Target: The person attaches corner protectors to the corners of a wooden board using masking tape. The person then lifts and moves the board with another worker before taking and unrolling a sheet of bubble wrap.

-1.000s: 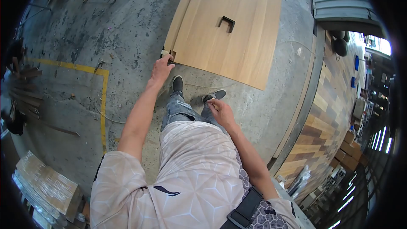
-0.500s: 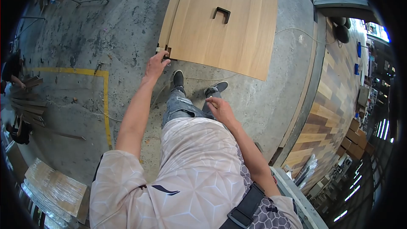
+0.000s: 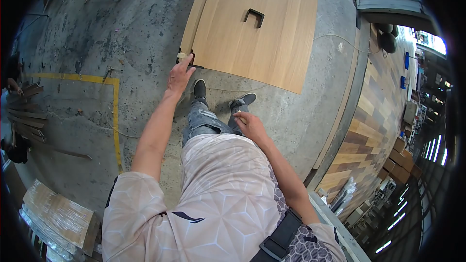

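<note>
A wood-grain panel [image 3: 257, 43] lies in front of my feet, with a narrower board strip [image 3: 198, 5] along its left side. Black corner pieces [image 3: 192, 59] sit at the near left corner, beside a small pale piece [image 3: 182, 55]. My left hand [image 3: 180, 75] is at that corner, its fingers stretched out against the black piece. On the panel's face lies a black angled bracket [image 3: 255, 18]. In front of my waist, my right hand [image 3: 251, 125] is closed in a pinch; a tiny pale bit shows at its fingertips, too small to name.
A thin cord [image 3: 233, 90] runs over the concrete floor near my shoes [image 3: 199, 90]. Yellow floor tape [image 3: 116, 116] and stacked strips [image 3: 26, 116] with people beside them are at left. Wrapped boards [image 3: 58, 213] stand lower left; wood-plank flooring [image 3: 361, 136] lies right.
The fingers of my left hand have straightened from a curl at the corner. My right hand keeps its pinch. The whole view has shifted slightly.
</note>
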Tool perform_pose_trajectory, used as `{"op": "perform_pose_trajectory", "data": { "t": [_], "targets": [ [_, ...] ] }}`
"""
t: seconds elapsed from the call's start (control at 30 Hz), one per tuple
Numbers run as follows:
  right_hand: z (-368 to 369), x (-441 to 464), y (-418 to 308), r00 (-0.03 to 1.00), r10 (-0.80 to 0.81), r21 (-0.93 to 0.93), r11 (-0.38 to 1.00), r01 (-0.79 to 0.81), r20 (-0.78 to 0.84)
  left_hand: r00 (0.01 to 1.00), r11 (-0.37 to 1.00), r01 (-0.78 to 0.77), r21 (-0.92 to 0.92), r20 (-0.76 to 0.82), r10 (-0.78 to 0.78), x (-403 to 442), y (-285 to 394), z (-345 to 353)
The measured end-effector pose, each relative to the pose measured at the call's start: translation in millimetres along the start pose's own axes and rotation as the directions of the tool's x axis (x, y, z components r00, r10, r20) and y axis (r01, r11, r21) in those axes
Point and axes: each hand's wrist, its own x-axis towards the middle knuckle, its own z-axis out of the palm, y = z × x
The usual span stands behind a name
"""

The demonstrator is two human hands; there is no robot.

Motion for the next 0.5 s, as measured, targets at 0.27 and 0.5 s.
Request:
{"op": "perform_pose_trajectory", "data": {
  "t": [0.27, 0.5],
  "targets": [
    [1.8, -0.3, -3.8, 1.0, -0.01, 0.007, 1.0, 0.01, 0.005, 0.998, 0.999, 0.032, -0.001, 0.062, -0.032, 16.3, -11.1, 0.9],
    [2.5, 0.4, -9.3, 0.999, 0.009, -0.007, 1.0, -0.009, 0.032, 0.998, 0.996, 0.025, 0.084, 0.052, -0.03, 25.7, -1.8, 0.7]
  ]
}}
